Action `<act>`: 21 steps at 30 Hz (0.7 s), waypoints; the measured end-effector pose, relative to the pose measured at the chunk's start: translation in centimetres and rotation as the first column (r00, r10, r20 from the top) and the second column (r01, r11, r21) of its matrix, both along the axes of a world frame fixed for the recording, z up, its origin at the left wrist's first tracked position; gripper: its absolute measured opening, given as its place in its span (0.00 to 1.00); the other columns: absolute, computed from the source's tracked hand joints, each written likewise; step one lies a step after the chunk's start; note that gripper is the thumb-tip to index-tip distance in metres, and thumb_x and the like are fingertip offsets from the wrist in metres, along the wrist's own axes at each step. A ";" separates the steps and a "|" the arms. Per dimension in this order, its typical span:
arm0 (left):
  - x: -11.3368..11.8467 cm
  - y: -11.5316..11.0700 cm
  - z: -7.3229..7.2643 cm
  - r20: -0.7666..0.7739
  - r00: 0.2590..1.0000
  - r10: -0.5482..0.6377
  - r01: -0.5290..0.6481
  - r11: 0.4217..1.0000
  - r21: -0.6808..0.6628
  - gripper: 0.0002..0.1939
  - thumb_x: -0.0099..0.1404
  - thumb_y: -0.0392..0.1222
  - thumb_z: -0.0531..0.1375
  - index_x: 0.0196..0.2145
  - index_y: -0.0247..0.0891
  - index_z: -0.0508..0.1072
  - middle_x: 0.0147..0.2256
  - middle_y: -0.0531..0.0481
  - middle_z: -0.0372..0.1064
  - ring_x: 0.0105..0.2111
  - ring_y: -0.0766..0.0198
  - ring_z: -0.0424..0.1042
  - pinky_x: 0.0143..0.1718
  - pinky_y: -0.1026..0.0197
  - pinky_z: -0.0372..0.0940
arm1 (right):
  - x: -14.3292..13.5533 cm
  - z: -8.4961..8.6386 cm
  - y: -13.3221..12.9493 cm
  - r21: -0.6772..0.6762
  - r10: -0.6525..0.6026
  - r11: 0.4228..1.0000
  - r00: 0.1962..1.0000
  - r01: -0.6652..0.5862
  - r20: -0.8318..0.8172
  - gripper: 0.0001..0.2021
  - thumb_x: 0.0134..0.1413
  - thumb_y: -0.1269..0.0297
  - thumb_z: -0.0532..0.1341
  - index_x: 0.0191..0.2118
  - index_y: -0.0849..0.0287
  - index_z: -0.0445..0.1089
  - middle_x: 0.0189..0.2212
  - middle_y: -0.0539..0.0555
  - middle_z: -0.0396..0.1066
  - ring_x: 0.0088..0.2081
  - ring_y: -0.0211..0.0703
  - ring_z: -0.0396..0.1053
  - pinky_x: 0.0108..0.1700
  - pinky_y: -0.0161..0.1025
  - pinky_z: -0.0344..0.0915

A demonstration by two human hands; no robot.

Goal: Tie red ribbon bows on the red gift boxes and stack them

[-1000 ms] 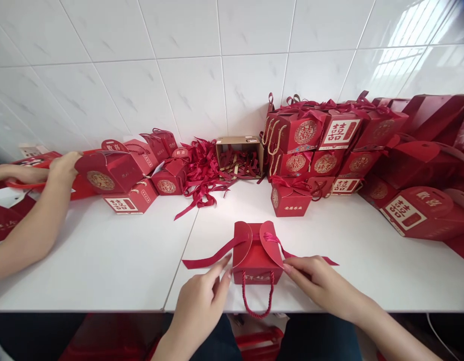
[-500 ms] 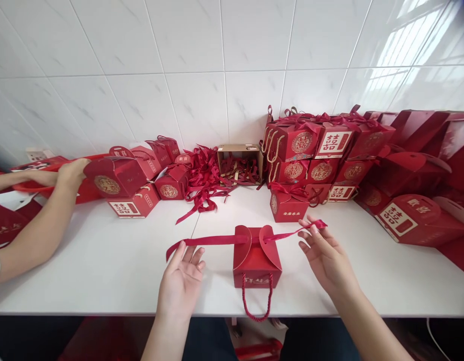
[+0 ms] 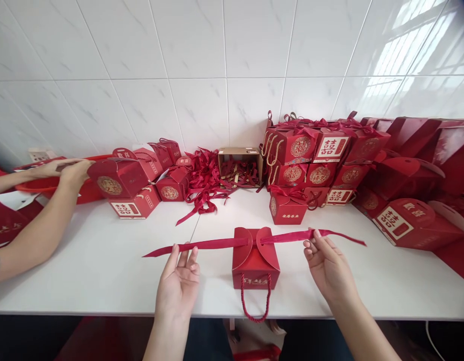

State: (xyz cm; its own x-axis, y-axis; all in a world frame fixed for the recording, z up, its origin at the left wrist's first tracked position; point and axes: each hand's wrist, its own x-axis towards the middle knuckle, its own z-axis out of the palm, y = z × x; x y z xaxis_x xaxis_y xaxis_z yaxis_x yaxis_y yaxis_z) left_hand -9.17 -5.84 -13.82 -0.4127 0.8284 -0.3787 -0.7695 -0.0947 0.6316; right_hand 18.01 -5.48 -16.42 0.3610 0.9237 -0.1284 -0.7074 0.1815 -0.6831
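A small red gift box [image 3: 256, 265] stands upright near the table's front edge, its curved top flaps folded together and a twisted cord handle [image 3: 255, 316] hanging over the edge. Through holes in the flaps runs a red ribbon [image 3: 216, 244], stretched out to both sides. On the left, my left hand [image 3: 179, 281] pinches the ribbon between thumb and fingers, palm turned up, with a pointed tail beyond it. My right hand [image 3: 329, 265] grips the other side between thumb and fingers, and a longer tail trails off to the right.
Behind the box stands a tied red box [image 3: 288, 208], before stacked finished boxes [image 3: 301, 148]. Loose ribbons [image 3: 204, 173] lie beside an open carton [image 3: 240, 165] of ribbon pieces. More boxes [image 3: 119, 178] stand left, near a co-worker's arms [image 3: 47, 220] at a red basket. Larger boxes [image 3: 420, 223] fill the right.
The ribbon has been drawn out straighter, with a longer tail past each hand. My right hand has closed on it and shifted slightly right. The co-worker's hands have moved at the basket.
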 end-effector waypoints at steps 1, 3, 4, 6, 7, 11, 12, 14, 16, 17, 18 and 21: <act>-0.1 0.1 0.2 0.009 1.000 0.022 -0.022 1.000 0.014 0.06 0.66 0.32 0.55 0.31 0.37 0.68 0.23 0.56 0.68 0.26 0.69 0.76 0.16 0.73 0.59 | 0.1 0.2 0.0 0.007 -0.015 1.000 1.000 0.015 0.018 0.11 0.39 0.66 0.73 0.30 0.59 0.74 0.21 0.46 0.69 0.24 0.31 0.69 0.24 0.24 0.68; -0.3 0.3 0.9 -0.002 0.997 0.071 -0.071 0.996 0.061 0.04 0.63 0.34 0.59 0.30 0.38 0.68 0.24 0.57 0.68 0.25 0.68 0.75 0.15 0.73 0.58 | 0.3 0.9 0.1 0.033 -0.036 0.999 0.998 0.035 0.055 0.11 0.41 0.63 0.72 0.32 0.59 0.74 0.20 0.46 0.68 0.24 0.32 0.69 0.24 0.25 0.67; -0.4 0.5 1.4 -0.036 0.995 0.092 -0.089 0.992 0.094 0.04 0.61 0.35 0.62 0.30 0.38 0.69 0.24 0.58 0.69 0.25 0.68 0.75 0.16 0.72 0.58 | 0.5 1.3 0.2 0.055 -0.053 0.997 0.996 0.048 0.078 0.11 0.42 0.62 0.71 0.33 0.59 0.74 0.21 0.46 0.69 0.24 0.32 0.69 0.24 0.26 0.68; -0.6 0.9 2.5 -0.145 0.980 0.133 -0.107 0.978 0.177 0.08 0.56 0.39 0.67 0.29 0.39 0.69 0.26 0.59 0.69 0.24 0.69 0.74 0.17 0.72 0.59 | 0.7 2.5 0.4 0.111 -0.104 0.990 0.985 0.089 0.141 0.10 0.44 0.60 0.70 0.32 0.59 0.75 0.27 0.48 0.73 0.26 0.32 0.70 0.27 0.28 0.69; -0.7 1.1 3.2 -0.210 0.966 0.153 -0.106 0.969 0.221 0.10 0.53 0.41 0.68 0.29 0.40 0.70 0.26 0.60 0.69 0.24 0.70 0.74 0.18 0.71 0.59 | 0.8 3.2 0.6 0.148 -0.139 0.982 0.974 0.113 0.180 0.09 0.44 0.61 0.70 0.31 0.59 0.75 0.30 0.49 0.74 0.27 0.32 0.70 0.28 0.29 0.70; -0.3 2.1 6.7 -0.414 0.879 0.238 -0.062 0.916 0.396 0.10 0.50 0.42 0.70 0.28 0.40 0.73 0.26 0.57 0.69 0.22 0.71 0.70 0.19 0.69 0.56 | 0.9 6.6 1.4 0.329 -0.250 0.935 0.909 0.136 0.334 0.07 0.46 0.62 0.69 0.32 0.57 0.75 0.31 0.49 0.74 0.29 0.33 0.70 0.30 0.30 0.69; 0.0 2.4 7.7 -0.443 0.862 0.247 -0.030 0.897 0.441 0.09 0.51 0.41 0.70 0.27 0.39 0.73 0.26 0.55 0.70 0.24 0.70 0.69 0.18 0.70 0.55 | 0.8 7.5 1.7 0.369 -0.258 0.922 0.892 0.114 0.370 0.07 0.47 0.61 0.68 0.32 0.57 0.75 0.30 0.49 0.74 0.30 0.34 0.71 0.30 0.32 0.69; 0.9 2.9 9.7 -0.508 0.829 0.232 0.078 0.852 0.517 0.07 0.51 0.40 0.69 0.26 0.39 0.74 0.28 0.52 0.72 0.27 0.69 0.69 0.18 0.70 0.52 | 0.3 9.4 2.1 0.432 -0.255 0.901 0.859 0.044 0.444 0.07 0.49 0.60 0.67 0.33 0.57 0.75 0.30 0.50 0.74 0.31 0.36 0.71 0.32 0.33 0.69; 2.1 3.5 11.6 -0.598 0.778 0.193 0.220 0.808 0.546 0.05 0.53 0.40 0.68 0.26 0.37 0.75 0.28 0.50 0.73 0.27 0.69 0.69 0.18 0.69 0.52 | -0.4 11.2 2.6 0.475 -0.242 0.879 0.820 -0.041 0.519 0.06 0.49 0.61 0.67 0.34 0.56 0.74 0.28 0.48 0.73 0.29 0.35 0.70 0.32 0.34 0.68; 2.7 3.7 12.4 -0.646 0.744 0.170 0.287 0.792 0.538 0.05 0.54 0.40 0.67 0.26 0.37 0.76 0.28 0.50 0.73 0.25 0.69 0.68 0.19 0.69 0.53 | -0.8 11.9 2.8 0.485 -0.228 0.870 0.803 -0.085 0.551 0.06 0.50 0.61 0.66 0.34 0.55 0.73 0.26 0.47 0.72 0.28 0.35 0.69 0.31 0.34 0.68; 3.4 3.8 13.2 -0.687 0.711 0.147 0.343 0.781 0.522 0.05 0.54 0.40 0.67 0.26 0.37 0.76 0.27 0.51 0.73 0.24 0.70 0.67 0.20 0.68 0.55 | -1.2 12.6 2.9 0.487 -0.208 0.863 0.786 -0.132 0.582 0.06 0.50 0.60 0.66 0.33 0.55 0.72 0.25 0.47 0.71 0.27 0.35 0.68 0.31 0.34 0.68; 5.2 4.1 14.9 -0.776 0.628 0.054 0.481 0.757 0.443 0.06 0.53 0.41 0.67 0.27 0.36 0.77 0.26 0.52 0.74 0.26 0.69 0.69 0.27 0.67 0.61 | -2.3 14.2 3.4 0.445 -0.140 0.858 0.716 -0.257 0.684 0.10 0.52 0.56 0.64 0.29 0.57 0.70 0.24 0.47 0.69 0.26 0.35 0.67 0.32 0.35 0.67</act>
State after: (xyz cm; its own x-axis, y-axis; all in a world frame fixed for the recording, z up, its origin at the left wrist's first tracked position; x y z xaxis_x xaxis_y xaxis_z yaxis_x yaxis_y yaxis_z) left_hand -3.96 -1.77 1.05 -0.0923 0.8512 0.5166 -0.1431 -0.5248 0.8391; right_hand 15.68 -2.08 -2.21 0.1042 0.8052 0.5838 -0.1106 0.5927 -0.7978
